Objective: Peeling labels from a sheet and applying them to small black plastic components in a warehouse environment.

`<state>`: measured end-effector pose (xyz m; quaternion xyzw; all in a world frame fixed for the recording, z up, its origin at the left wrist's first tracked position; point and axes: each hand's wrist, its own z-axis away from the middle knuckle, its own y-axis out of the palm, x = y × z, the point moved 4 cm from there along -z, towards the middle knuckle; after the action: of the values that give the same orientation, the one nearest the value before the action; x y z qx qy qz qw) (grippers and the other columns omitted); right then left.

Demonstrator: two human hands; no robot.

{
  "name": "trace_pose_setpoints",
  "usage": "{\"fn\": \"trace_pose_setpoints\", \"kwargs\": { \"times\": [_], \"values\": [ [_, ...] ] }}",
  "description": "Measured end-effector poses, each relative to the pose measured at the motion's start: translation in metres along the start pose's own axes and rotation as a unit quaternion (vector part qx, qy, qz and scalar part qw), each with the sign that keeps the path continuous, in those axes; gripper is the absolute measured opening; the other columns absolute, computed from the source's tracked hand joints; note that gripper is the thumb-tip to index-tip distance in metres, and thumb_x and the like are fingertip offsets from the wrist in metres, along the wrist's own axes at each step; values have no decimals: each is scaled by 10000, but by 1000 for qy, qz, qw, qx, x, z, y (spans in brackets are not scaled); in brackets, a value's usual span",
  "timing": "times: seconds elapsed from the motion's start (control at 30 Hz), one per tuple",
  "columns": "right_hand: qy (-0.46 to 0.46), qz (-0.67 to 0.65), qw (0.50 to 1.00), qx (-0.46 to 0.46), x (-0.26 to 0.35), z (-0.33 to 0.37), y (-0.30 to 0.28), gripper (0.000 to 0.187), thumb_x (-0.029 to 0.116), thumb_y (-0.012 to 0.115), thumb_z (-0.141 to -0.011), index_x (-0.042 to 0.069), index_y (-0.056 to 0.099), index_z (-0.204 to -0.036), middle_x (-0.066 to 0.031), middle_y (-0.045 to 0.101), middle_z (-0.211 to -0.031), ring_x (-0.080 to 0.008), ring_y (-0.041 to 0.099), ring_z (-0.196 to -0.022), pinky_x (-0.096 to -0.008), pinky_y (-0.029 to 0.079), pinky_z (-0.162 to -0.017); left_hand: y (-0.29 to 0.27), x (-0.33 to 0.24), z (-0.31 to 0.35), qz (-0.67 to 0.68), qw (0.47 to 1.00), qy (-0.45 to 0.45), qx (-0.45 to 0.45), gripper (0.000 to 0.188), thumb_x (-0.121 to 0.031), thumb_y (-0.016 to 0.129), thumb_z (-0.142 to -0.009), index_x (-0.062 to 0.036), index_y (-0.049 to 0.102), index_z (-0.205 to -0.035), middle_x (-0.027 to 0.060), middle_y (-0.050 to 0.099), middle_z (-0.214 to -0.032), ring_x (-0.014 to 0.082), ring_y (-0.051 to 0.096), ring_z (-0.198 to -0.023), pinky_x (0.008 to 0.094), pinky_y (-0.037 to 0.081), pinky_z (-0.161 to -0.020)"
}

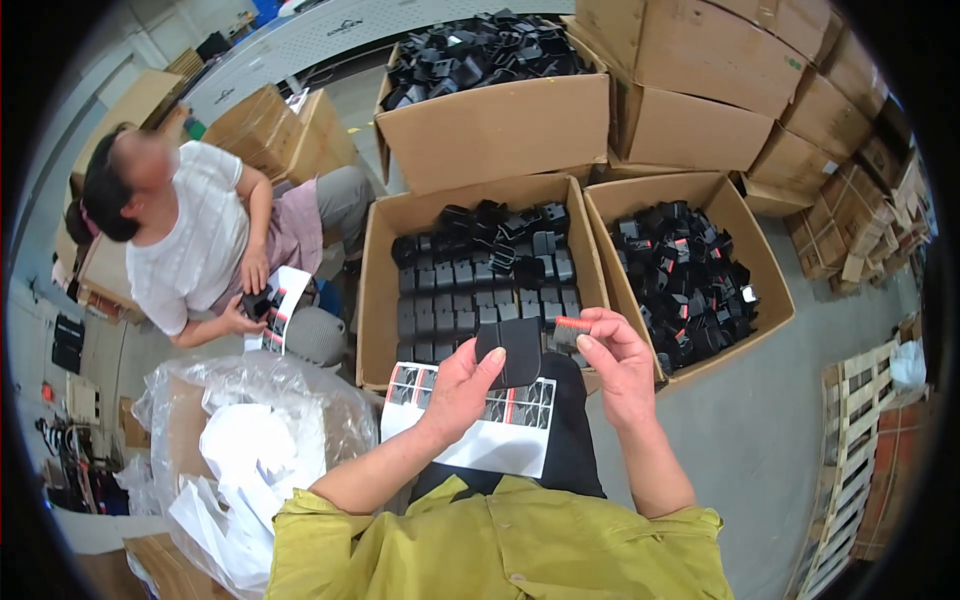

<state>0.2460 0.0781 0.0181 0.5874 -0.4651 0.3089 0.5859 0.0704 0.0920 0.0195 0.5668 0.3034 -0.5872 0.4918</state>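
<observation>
My left hand grips a flat black plastic piece with rounded corners, the thumb lying on its face. Just to the right, my right hand pinches a small red and grey sticker between thumb and fingers. The sticker is close to the black piece; whether they touch I cannot tell. Across my lap lies a white sheet of stickers, with printed red and grey labels along its far part. My left forearm and hand cover some of this sheet.
Ahead stands an open carton of black parts in rows. A carton at right holds loose black parts, some with red labels. Another full carton is behind. At left sit a co-worker and a plastic bag. A pallet stands right.
</observation>
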Motion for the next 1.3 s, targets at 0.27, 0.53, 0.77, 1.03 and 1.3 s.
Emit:
{"fn": "trace_pose_setpoints", "kwargs": {
  "times": [0.27, 0.53, 0.77, 1.03, 1.3],
  "values": [
    [175, -12, 979, 102, 0, 33, 48, 91, 49, 620, -775, -8, 591, -840, -47, 595, -732, -78, 539, -605, -200, 453, -565, -10, -10, 32, -25, 999, 25, -19, 261, -190, 455, -897, 6, 492, -1065, 38, 573, -979, 81, 515, -873, 236, 409, -804],
    [135, 55, 988, 58, -7, 38, 57, 94, 51, 621, -772, -29, 598, -817, -29, 588, -673, -49, 526, -556, -182, 447, -486, -19, 0, 46, -56, 996, 67, -24, 253, -186, 455, -895, 7, 493, -1054, 34, 576, -945, 73, 512, -843, 225, 413, -766],
    [126, 98, 986, 49, -7, 39, 63, 69, 16, 617, -758, -41, 603, -794, -53, 597, -661, -67, 551, -529, -182, 468, -476, -31, 8, 47, -31, 997, 66, -26, 261, -192, 448, -897, 12, 494, -1053, 41, 577, -931, 76, 506, -832, 220, 410, -759],
    [139, 123, 981, 63, -9, 37, 73, 97, 41, 624, -760, -45, 602, -800, -53, 593, -651, -66, 547, -525, -183, 466, -482, -34, 5, 53, -36, 997, 72, -16, 257, -173, 443, -899, 21, 493, -1058, 45, 579, -930, 78, 510, -843, 223, 411, -765],
    [146, 124, 979, 73, -11, 38, 76, 101, 46, 624, -762, -46, 603, -798, -51, 592, -653, -66, 551, -542, -180, 464, -483, -40, 8, 56, -75, 994, 77, -21, 262, -186, 440, -902, 16, 492, -1061, 46, 577, -931, 78, 511, -845, 223, 417, -760]
  ]
}}
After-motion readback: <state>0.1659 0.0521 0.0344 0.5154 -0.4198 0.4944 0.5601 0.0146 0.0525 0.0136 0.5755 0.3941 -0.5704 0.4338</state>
